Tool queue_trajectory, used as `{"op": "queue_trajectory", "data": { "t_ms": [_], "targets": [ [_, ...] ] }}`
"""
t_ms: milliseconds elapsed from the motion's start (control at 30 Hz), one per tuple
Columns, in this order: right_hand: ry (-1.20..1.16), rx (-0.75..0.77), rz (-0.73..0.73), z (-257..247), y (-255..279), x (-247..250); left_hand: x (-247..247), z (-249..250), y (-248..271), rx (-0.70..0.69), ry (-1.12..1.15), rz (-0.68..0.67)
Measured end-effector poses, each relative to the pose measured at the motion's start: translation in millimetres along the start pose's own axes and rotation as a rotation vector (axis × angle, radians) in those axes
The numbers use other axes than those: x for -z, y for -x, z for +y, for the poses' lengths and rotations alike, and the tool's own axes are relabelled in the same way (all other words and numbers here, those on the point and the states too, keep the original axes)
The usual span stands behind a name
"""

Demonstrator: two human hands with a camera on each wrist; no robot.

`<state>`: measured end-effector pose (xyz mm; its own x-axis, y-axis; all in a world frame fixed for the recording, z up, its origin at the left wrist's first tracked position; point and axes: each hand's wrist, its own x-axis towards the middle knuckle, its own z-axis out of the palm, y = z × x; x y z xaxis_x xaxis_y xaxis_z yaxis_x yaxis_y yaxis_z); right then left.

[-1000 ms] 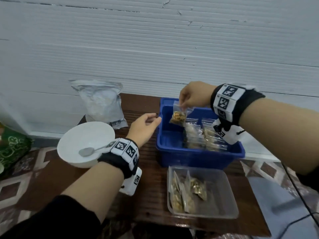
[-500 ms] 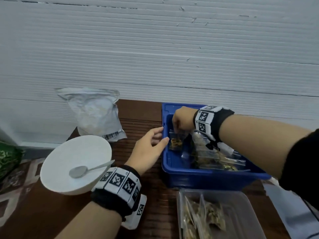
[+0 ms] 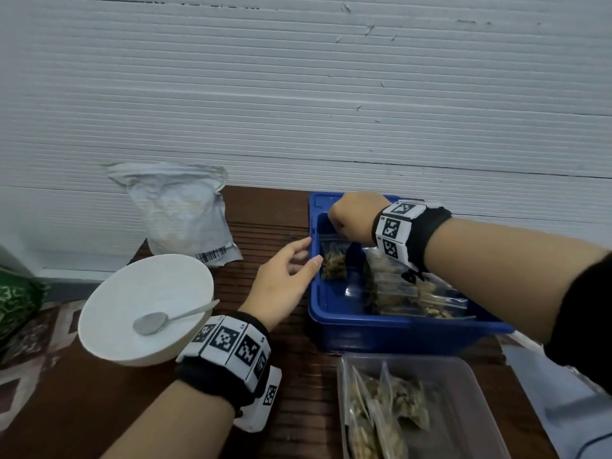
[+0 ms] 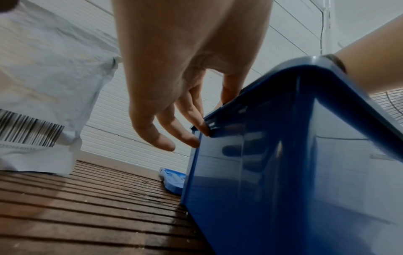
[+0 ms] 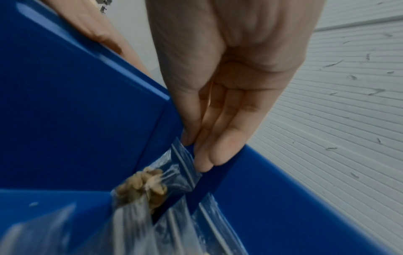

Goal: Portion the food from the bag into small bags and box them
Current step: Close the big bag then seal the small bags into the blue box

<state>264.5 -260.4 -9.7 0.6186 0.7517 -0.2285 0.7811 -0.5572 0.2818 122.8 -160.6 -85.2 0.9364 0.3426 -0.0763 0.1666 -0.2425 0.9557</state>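
In the head view my right hand point(image 3: 351, 220) sits just right of centre, reaching down into the blue box point(image 3: 397, 329) with the small bag point(image 3: 334, 263) hanging from it against the box's left inner wall. The right wrist view shows the hold plainly: thumb and fingertips point(image 5: 209, 155) pinch the bag's zip strip at the top edge, and the brown food pieces sag in a lump at the bottom.

I judge the bag very light and floppy, a thin clear film, probably slick, with all its weight low. The stiffer zip strip is the sensible place to hold it; gripping lower would squash the contents or let the film slide. The pieces look dry and brittle, so I would set it down rather than drop it.

My left hand point(image 3: 281, 286) is left of centre, fingers relaxed and holding nothing, the fingertips point(image 4: 196, 143) touching the box's outer rim, which I take as steadying it. The box looks rigid and smooth.

More filled bags point(image 3: 407, 293) lie in the box's right half. The large white bag point(image 3: 185, 213) stands at upper left, the bowl point(image 3: 109, 332) with its spoon point(image 3: 159, 321) at lower left, and a clear tub point(image 3: 477, 392) with more bags at lower right.
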Motion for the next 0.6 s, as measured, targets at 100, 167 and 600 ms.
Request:
{"op": "queue_trajectory", "data": {
  "t_ms": [100, 167, 600],
  "targets": [
    [-0.178, -0.028, 0.051, 4.6, 11.8, 8.4, -2.2, 3.5, 5.8, -0.005, -0.046, 0.029],
    [-0.313, -0.053, 0.101, 7.1, 24.6, 16.6, -3.5, 7.4, 13.4, 0.009, -0.071, 0.059],
    [-0.791, -0.194, 0.273, -48.2, 186.4, -19.2, -17.1, 15.2, 91.1, 0.116, -0.143, 0.097]
  ]
}}
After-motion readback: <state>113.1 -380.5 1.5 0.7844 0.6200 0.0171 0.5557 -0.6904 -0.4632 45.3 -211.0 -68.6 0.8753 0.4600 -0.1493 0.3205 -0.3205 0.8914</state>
